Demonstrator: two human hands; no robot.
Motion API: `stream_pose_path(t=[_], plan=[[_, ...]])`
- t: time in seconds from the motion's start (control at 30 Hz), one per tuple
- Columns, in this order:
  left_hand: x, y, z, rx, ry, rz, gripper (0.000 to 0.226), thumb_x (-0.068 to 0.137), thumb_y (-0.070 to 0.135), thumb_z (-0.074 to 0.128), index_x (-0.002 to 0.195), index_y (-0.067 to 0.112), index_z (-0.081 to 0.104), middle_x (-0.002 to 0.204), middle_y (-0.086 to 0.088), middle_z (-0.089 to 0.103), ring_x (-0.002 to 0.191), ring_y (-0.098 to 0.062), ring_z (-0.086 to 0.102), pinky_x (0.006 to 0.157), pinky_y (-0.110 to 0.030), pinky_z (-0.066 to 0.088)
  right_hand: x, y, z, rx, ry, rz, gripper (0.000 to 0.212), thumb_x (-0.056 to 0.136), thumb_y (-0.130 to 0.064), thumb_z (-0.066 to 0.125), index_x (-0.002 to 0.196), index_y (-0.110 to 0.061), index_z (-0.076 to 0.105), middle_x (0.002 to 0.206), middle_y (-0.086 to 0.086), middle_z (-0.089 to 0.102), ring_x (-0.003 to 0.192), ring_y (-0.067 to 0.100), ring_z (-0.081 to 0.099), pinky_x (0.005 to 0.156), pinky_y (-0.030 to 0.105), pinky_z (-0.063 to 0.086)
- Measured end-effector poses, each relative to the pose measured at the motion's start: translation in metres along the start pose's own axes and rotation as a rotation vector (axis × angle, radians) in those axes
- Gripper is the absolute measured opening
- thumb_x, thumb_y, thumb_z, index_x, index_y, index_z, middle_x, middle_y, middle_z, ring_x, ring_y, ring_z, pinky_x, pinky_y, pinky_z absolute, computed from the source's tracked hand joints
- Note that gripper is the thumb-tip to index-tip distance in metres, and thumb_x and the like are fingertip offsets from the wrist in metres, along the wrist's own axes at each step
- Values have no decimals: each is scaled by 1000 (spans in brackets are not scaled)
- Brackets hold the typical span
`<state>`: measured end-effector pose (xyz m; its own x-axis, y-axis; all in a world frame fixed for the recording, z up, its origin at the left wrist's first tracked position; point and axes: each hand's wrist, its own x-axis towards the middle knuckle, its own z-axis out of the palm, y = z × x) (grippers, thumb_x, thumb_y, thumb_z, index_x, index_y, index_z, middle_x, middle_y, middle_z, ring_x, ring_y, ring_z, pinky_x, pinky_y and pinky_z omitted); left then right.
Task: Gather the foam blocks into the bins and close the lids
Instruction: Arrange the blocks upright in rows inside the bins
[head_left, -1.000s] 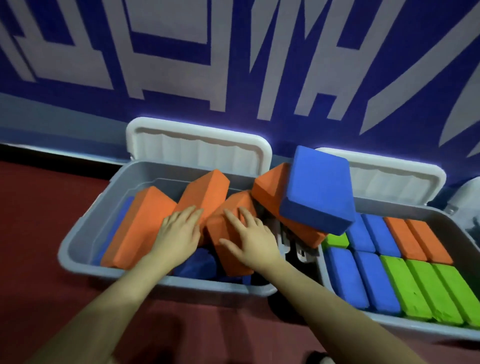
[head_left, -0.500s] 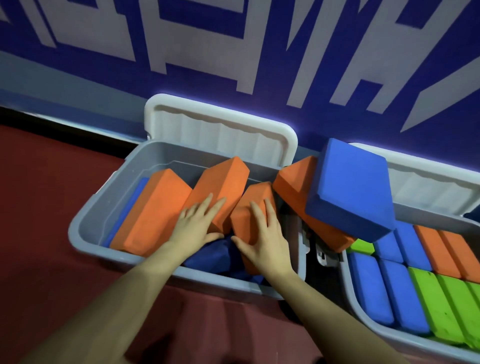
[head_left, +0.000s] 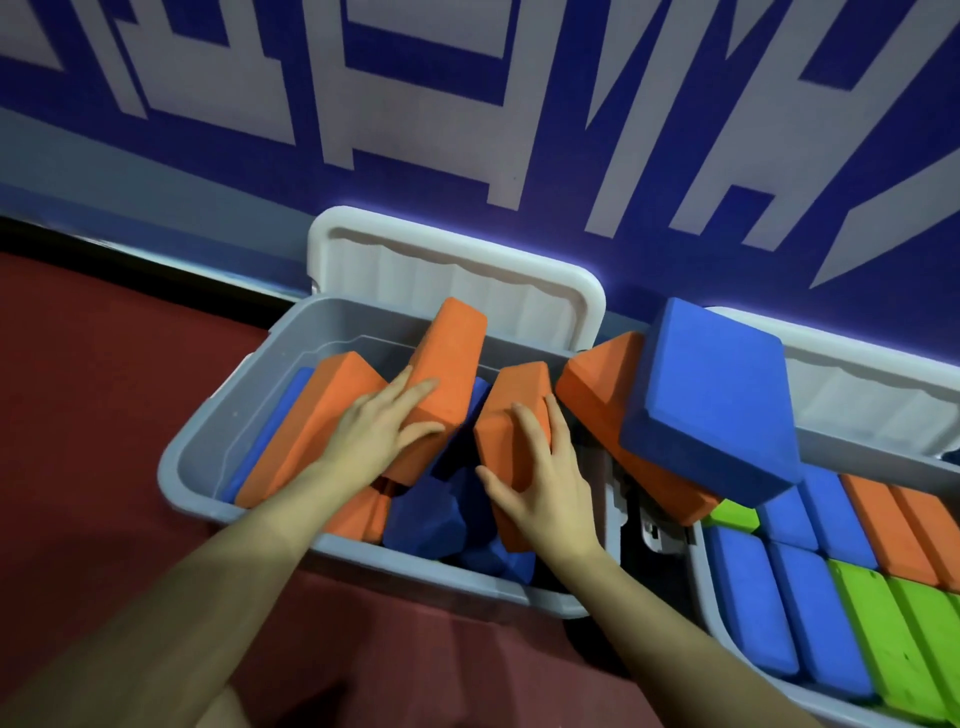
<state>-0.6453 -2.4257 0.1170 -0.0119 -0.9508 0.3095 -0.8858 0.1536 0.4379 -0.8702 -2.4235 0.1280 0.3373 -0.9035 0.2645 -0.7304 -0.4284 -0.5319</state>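
Orange blocks (head_left: 447, 384), straight fingers (head_left: 415, 389) pressing

Large white block characters run across the blue wall (head_left: 545, 218) behind the grey bin (head_left: 218, 447), cropped by the frame and unreadable; nothing else carries text

Orange foam blocks (head_left: 447, 374) are leaning tilted inside the left grey bin (head_left: 208, 447), its white lid (head_left: 457, 275) standing open, while a blue block (head_left: 711, 405) is resting across both bins.
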Motion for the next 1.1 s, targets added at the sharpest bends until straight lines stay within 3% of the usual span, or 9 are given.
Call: stream_pose_path(t=[0.1,0.17,0.27,0.4,0.57,0.73,0.83,1.0,1.1], plan=[[-5,4,-9,39,89,106,56,90,66,32,122,26,54,128,-20,59,87,-40,69,75,-46,56,5,-8,-6,35,29,-30,74,84,-49,67,146,-39,28,161,-3,6,143,20,26,74,33,48],[-10,8,-13,50,168,132,52,94,60,32,120,22,57,126,-19,61,89,-36,69,76,-45,55,7,-14,-9,62,44,-65,73,83,-49,68,143,-42,26,160,-4,7,143,20,27,75,34,49],[-18,12,-11,44,159,129,47,91,53,46,128,24,49,137,-16,52,107,-35,63,85,-46,52,9,-22,-14,140,77,-78,72,82,-47,71,136,-47,23,160,-6,10,142,17,28,81,39,51],[-19,12,4,139,49,107,79,69,41,81,133,25,37,146,-17,40,127,-41,48,96,-57,44,11,-25,-19,214,91,-100,73,81,-44,73,134,-49,23,158,-8,13,140,11,28,88,36,47],[-1,18,2,283,23,98,97,48,33,93,128,21,41,141,-19,47,118,-45,54,88,-61,47,12,-21,-20,241,89,-124,72,82,-43,72,133,-51,22,157,-9,12,138,9,26,90,30,42],[3,14,-10,193,169,97,84,67,35,84,134,17,37,143,-23,43,117,-47,54,95,-61,40,10,-12,-21,182,82,-138,73,81,-46,71,133,-53,21,158,-10,10,140,15,30,88,40,51],[2,22,-26,164,237,113,66,82,46,60,137,20,36,147,-21,39,123,-48,49,100,-59,37,12,-12,-27,139,69,-159,73,81,-48,69,135,-52,20,158,-9,9,138,19,34,85,40,53],[18,47,-67,161,343,135,59,82,49,48,136,27,38,148,-18,39,125,-46,47,101,-59,37,32,-33,-57,27,131,-305,68,81,-57,56,139,-43,24,158,3,16,134,28,40,78,41,56],[31,58,-95,167,367,148,56,82,51,48,134,30,40,148,-16,39,124,-44,49,101,-58,37,51,-42,-85,-47,170,-410,70,83,-46,67,141,-36,28,156,11,22,135,32,38,81,40,53]])
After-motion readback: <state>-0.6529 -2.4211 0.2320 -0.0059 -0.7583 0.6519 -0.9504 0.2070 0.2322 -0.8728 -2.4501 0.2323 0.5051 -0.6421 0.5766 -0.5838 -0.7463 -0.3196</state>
